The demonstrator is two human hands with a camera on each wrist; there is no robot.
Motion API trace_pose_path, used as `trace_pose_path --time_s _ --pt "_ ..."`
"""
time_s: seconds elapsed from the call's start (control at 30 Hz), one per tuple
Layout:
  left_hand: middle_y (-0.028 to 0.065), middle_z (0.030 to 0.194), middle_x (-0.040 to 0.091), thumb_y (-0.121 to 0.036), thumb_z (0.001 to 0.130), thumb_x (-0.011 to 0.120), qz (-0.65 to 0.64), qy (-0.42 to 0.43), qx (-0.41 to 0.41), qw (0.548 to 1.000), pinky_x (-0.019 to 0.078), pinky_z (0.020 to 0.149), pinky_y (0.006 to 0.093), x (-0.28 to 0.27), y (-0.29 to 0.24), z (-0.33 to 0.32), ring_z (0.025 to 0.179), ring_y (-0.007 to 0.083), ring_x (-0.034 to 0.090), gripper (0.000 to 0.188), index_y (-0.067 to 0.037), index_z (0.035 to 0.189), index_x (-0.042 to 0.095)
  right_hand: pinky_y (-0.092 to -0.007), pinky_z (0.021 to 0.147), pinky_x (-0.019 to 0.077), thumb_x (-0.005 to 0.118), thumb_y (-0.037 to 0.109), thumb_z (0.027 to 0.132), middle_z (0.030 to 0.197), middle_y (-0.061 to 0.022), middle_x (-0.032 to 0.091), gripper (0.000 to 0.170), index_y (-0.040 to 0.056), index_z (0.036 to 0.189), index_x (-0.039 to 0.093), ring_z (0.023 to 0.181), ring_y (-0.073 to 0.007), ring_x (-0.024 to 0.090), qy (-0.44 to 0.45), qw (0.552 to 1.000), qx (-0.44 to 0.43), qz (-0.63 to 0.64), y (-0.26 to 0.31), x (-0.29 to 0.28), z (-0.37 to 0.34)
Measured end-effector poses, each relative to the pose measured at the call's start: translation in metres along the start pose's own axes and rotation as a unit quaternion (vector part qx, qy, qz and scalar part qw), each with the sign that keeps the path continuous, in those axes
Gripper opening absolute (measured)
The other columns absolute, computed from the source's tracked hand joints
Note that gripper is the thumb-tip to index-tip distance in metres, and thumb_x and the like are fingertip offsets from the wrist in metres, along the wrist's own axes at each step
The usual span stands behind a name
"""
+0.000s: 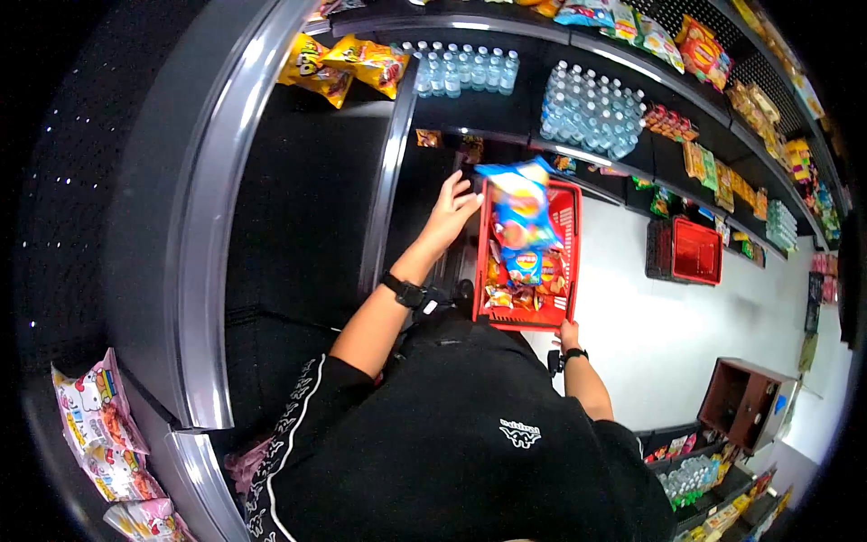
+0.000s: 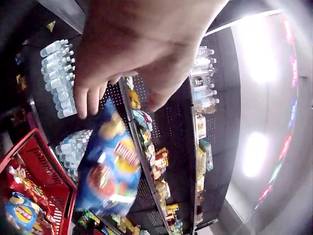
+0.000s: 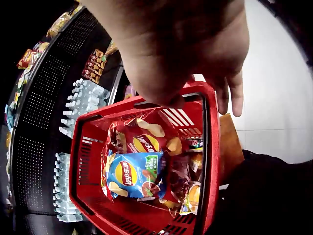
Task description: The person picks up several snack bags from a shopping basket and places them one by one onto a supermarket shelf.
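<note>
A blurred blue chip bag hangs in the air over the far end of the red basket. Beside its top corner is my left hand, thumb and fingers apart. The left wrist view has that bag just below the fingers of the left hand, the thumb away from it. My right hand grips the basket's near right corner; in the right wrist view the hand has its thumb over the rim and fingers outside. Inside lie a smaller blue bag, a red bag and other snacks.
Shelves with packs of water bottles and snack bags stand beyond the basket. Yellow bags lie on the upper left shelf, pink bags at lower left. Another red basket sits right on the pale floor.
</note>
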State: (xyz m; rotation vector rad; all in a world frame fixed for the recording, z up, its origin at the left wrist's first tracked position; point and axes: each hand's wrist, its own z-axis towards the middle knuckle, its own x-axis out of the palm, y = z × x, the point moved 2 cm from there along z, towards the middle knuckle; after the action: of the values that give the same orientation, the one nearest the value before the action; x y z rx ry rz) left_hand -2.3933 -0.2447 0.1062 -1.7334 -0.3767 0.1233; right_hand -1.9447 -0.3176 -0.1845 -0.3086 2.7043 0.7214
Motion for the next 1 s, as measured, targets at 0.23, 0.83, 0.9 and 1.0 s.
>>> trace_pose_path --time_s 0.23,0.83,0.9,1.0 --pt "0.0092 0.117 0.054 -0.022 0.085 0.068 0.022 -0.337 0.207 0.918 0.0466 0.078 0.0318 -0.177 -0.053 0.136 0.098 0.0188 0.054 0.06 -0.006 0.134 0.038 -0.0425 0.066 0.0572 0.049 0.034 0.089 0.13 -0.0122 0.048 0.056 0.0075 0.137 0.036 0.1 -0.0293 0.058 0.043 0.998 -0.032 0.042 -0.003 -0.01 -0.037" --pt "0.026 0.108 0.063 -0.037 0.066 0.082 0.195 -0.55 0.11 0.804 0.0489 0.088 0.0472 -0.314 -0.033 0.271 0.103 0.041 0.061 0.065 0.005 0.109 0.057 -0.037 0.065 0.0563 0.047 0.029 0.094 0.116 -0.0125 0.059 0.038 0.0035 0.12 0.058 0.095 -0.0256 0.065 0.119 0.99 -0.011 -0.07 -0.023 -0.012 -0.11" --pt "0.0247 0.103 0.065 -0.036 0.07 0.081 0.177 -0.558 0.166 0.794 0.0491 0.086 0.0471 -0.324 -0.019 0.274 0.101 0.0397 0.062 0.057 0.003 0.105 0.06 -0.0308 0.056 0.0538 0.051 0.035 0.097 0.095 -0.0067 0.065 0.036 0.0055 0.113 0.063 0.079 -0.0199 0.067 0.121 0.988 -0.084 -0.056 0.011 0.0 -0.084" --pt "0.025 0.105 0.065 -0.035 0.071 0.082 0.212 -0.555 0.142 0.792 0.0493 0.086 0.046 -0.314 -0.02 0.244 0.101 0.0404 0.062 0.058 0.005 0.107 0.059 -0.0257 0.072 0.0511 0.049 0.027 0.099 0.099 -0.0088 0.068 0.034 -0.0018 0.112 0.064 0.09 -0.0143 0.064 0.202 0.906 -0.346 -0.136 0.15 0.047 -0.064"
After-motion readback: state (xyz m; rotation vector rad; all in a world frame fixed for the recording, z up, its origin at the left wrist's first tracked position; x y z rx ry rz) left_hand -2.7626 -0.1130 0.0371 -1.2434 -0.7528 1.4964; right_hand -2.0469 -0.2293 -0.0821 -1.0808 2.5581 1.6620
